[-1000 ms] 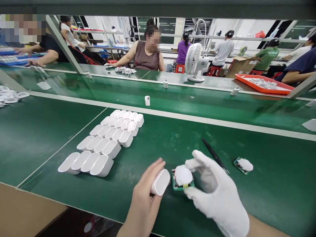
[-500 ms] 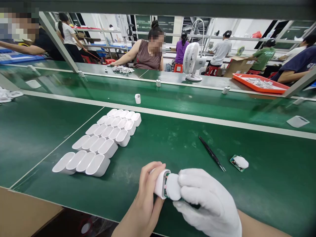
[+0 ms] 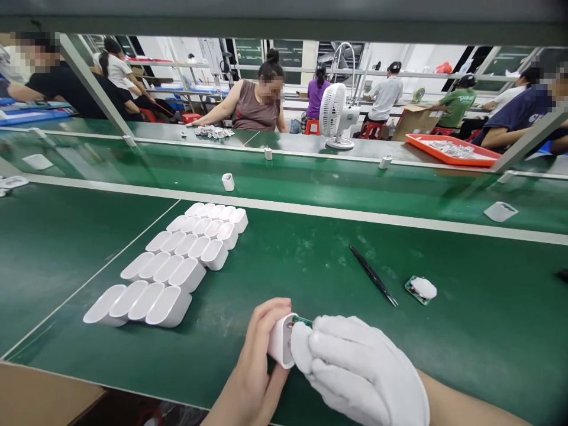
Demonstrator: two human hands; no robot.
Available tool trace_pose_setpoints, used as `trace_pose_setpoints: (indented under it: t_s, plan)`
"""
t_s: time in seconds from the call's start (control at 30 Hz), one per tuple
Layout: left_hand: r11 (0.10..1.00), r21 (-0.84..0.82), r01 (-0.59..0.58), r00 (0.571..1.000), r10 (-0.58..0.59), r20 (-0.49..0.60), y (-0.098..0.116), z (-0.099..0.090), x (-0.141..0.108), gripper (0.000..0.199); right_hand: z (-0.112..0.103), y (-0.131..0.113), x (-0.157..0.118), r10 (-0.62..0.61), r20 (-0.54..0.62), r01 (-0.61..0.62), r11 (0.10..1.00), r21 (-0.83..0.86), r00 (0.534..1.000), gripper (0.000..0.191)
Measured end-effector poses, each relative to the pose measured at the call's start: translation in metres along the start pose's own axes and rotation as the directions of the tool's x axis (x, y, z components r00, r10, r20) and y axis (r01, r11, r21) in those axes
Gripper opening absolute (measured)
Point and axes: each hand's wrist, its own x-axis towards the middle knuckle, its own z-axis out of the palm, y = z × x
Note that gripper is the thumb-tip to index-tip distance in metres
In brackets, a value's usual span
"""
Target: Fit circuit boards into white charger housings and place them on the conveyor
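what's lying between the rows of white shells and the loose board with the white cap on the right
In the head view, black tweezers lie on the green mat between the white shells and the loose capped board; otherwise bare mat.

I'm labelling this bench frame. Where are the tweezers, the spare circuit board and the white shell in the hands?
Tweezers (image 3: 373, 276): head view, middle of the black shaft.
Spare board (image 3: 420, 289): head view, its white top part.
White shell (image 3: 279, 342): head view, its side wall between the two hands.
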Motion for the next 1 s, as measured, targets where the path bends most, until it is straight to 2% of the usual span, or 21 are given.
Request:
trace_pose_setpoints:
  t_s: [0.1,0.23,0.3,0.37,0.5,0.53,0.63,0.7,0.83,0.87,0.93,1.0]
  plan:
    - [1.000,-0.005,-0.011,1.000,0.011,0.004,-0.002,0.000,0.000,0.035,-0.003,0.000,0.003,-0.039,0.034,0.038,0.998,0.041,0.999,0.046]
    - [0.999,0.026,-0.021,1.000,0.021,0.006,-0.002,0.000,-0.001,0.038,0.001,-0.005,0.000,-0.021,-0.139,0.005,0.994,-0.113,0.990,0.038]
    - [0.999,0.034,0.003,1.000,-0.003,0.018,0.000,-0.001,-0.001,0.040,0.005,-0.006,-0.002,0.013,-0.158,-0.039,0.986,-0.163,0.987,0.034]
    - [0.999,0.025,0.036,0.998,-0.037,0.052,0.001,-0.002,-0.001,0.042,0.010,-0.004,-0.004,-0.001,-0.112,-0.019,0.984,-0.177,0.994,0.030]
    - [0.996,-0.039,0.086,0.987,-0.080,0.142,0.001,-0.006,-0.001,0.043,0.013,0.005,-0.005,-0.109,0.018,0.111,0.976,-0.188,0.994,0.021]
    - [0.994,-0.051,0.097,0.984,-0.088,0.155,0.001,-0.007,0.000,0.043,0.012,0.007,-0.005,-0.113,0.017,0.114,0.976,-0.186,0.993,0.017]
    - [0.984,-0.064,0.165,0.972,-0.151,0.178,0.001,-0.009,0.002,0.044,0.006,0.008,-0.005,-0.164,-0.158,0.130,0.970,-0.203,0.974,0.016]
    - [0.979,-0.038,0.200,0.962,-0.189,0.196,0.002,-0.011,0.003,0.045,0.005,0.006,-0.003,-0.193,-0.200,0.150,0.965,-0.215,0.961,0.018]
    - [0.982,0.124,0.145,0.956,-0.171,0.238,0.002,-0.015,0.005,0.054,0.015,0.005,-0.001,-0.118,0.074,0.129,0.978,-0.165,0.990,0.009]
    - [0.977,0.174,0.127,0.952,-0.169,0.256,0.002,-0.016,0.005,0.057,0.020,0.005,-0.002,-0.103,0.067,0.112,0.982,-0.151,0.992,0.012]
    - [0.961,0.263,0.084,0.940,-0.164,0.300,-0.001,-0.016,0.005,0.060,0.030,0.008,-0.006,-0.072,-0.078,0.061,0.989,-0.131,0.994,0.029]
    - [0.943,0.332,0.013,0.932,-0.132,0.338,-0.003,-0.013,0.005,0.063,0.041,0.010,-0.011,0.000,-0.217,-0.023,0.994,-0.103,0.976,0.043]
